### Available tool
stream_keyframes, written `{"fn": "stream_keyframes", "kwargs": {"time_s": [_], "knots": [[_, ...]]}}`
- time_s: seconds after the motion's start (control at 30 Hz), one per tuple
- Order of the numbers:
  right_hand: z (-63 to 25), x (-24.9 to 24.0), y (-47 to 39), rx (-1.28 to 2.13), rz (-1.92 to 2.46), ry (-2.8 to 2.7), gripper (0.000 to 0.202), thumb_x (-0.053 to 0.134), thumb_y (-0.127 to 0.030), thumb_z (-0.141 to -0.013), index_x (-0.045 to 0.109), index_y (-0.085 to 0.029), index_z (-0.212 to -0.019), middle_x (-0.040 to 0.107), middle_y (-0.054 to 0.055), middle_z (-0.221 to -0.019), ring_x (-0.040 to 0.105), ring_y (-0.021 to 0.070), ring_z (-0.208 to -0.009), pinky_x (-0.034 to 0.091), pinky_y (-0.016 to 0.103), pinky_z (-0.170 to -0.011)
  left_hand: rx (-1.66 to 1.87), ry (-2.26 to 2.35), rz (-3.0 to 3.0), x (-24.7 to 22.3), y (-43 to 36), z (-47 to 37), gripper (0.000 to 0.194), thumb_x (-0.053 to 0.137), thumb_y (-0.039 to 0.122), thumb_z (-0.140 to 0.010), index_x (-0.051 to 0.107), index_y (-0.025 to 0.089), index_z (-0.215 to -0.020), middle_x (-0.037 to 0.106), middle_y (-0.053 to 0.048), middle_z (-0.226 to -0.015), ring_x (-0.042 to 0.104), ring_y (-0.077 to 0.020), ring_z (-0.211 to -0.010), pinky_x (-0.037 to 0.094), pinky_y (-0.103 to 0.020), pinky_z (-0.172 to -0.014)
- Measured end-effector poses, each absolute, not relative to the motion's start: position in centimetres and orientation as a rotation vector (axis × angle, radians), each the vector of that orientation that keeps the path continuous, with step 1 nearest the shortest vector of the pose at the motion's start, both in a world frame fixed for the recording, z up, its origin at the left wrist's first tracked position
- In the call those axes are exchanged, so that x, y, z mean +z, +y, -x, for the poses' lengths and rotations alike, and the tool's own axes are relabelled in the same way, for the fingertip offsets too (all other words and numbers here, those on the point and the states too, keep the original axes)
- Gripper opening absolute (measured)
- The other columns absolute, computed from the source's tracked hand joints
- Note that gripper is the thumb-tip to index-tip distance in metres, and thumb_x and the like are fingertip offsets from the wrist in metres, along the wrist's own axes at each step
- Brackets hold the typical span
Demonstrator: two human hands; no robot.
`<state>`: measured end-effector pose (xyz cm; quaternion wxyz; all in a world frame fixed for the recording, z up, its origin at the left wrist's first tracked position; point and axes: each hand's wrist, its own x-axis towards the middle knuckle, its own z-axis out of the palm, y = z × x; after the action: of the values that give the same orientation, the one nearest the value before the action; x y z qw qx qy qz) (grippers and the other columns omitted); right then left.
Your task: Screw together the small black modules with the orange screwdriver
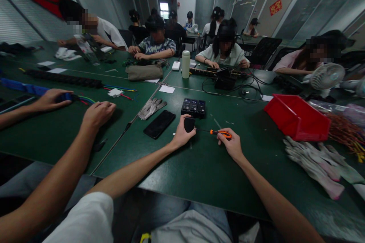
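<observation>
My left hand (183, 133) is closed around a small black block (189, 124), holding it just above the green table. In my right hand (230, 142) is a screwdriver (225, 133) with an orange and black handle. Its thin shaft points left and the tip meets the right side of the black block; the exact contact point is too small to make out. Just beyond my left hand lies a black module with several round openings (194, 107). A dark smartphone (159, 124) rests to the left of that hand, beside a grey work glove (151, 108).
A red bin (298, 117) stands at right, with work gloves (313, 163) before it and coiled wires (346, 133) beside it. A pale green bottle (185, 64) stands farther back. At left, a co-worker's hands (98, 114) handle a blue strip (31, 88). Other people sit across the table.
</observation>
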<state>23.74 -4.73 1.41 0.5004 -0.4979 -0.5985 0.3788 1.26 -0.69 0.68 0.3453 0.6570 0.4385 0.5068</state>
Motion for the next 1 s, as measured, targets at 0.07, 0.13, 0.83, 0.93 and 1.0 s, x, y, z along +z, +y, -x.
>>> {"fn": "stream_keyframes", "kwargs": {"time_s": [0.07, 0.13, 0.83, 0.93, 1.0], "knots": [[-23.74, 1.29, -4.68, 0.971, 1.195, -1.415, 0.028, 0.062, -0.043, -0.079, 0.057, -0.018, -0.091, 0.059, -0.001, -0.066, 0.052, 0.0102, -0.044, 0.041, 0.024, -0.044, 1.302, 1.129, -1.702, 0.57, -0.68, -1.26, 0.052, 0.059, 0.019, -0.073, 0.035, 0.022, -0.119, 0.048, 0.0, -0.091, 0.05, -0.0105, -0.074, 0.043, -0.024, -0.069], [-23.74, 1.16, -4.65, 1.02, 1.195, -1.384, 0.028, 0.06, -0.044, -0.08, 0.056, -0.018, -0.089, 0.057, -0.002, -0.062, 0.047, 0.008, -0.037, 0.033, 0.021, -0.036, 1.297, 1.121, -1.695, 0.51, -0.68, -1.28, 0.053, 0.059, 0.02, -0.073, 0.035, 0.022, -0.119, 0.049, 0.0, -0.091, 0.05, -0.0106, -0.074, 0.043, -0.024, -0.069], [-23.88, 1.79, -4.91, 0.635, 1.286, -1.599, 0.024, 0.062, -0.041, -0.078, 0.06, -0.021, -0.092, 0.062, 0.004, -0.091, 0.058, 0.0206, -0.083, 0.047, 0.034, -0.074, 1.305, 1.147, -1.665, 1.26, -0.89, -1.3, 0.053, 0.062, 0.024, -0.072, 0.036, 0.022, -0.118, 0.049, 0.0, -0.09, 0.051, -0.0107, -0.074, 0.043, -0.025, -0.071], [-24.07, 1.79, -4.96, 0.671, 1.303, -1.611, 0.024, 0.06, -0.042, -0.08, 0.062, -0.021, -0.092, 0.063, 0.005, -0.089, 0.059, 0.0197, -0.077, 0.047, 0.032, -0.069, 1.307, 1.144, -1.672, 1.13, -0.86, -1.28, 0.052, 0.061, 0.022, -0.073, 0.036, 0.021, -0.118, 0.049, 0.0, -0.09, 0.05, -0.0104, -0.073, 0.043, -0.024, -0.069], [-24.1, 1.76, -4.99, 0.743, 1.307, -1.584, 0.025, 0.06, -0.043, -0.08, 0.063, -0.021, -0.093, 0.061, 0.003, -0.08, 0.057, 0.016, -0.063, 0.046, 0.029, -0.058, 1.308, 1.133, -1.681, 1.01, -0.8, -1.26, 0.051, 0.06, 0.021, -0.073, 0.036, 0.021, -0.118, 0.048, 0.0, -0.089, 0.049, -0.0103, -0.072, 0.042, -0.024, -0.068]]}}
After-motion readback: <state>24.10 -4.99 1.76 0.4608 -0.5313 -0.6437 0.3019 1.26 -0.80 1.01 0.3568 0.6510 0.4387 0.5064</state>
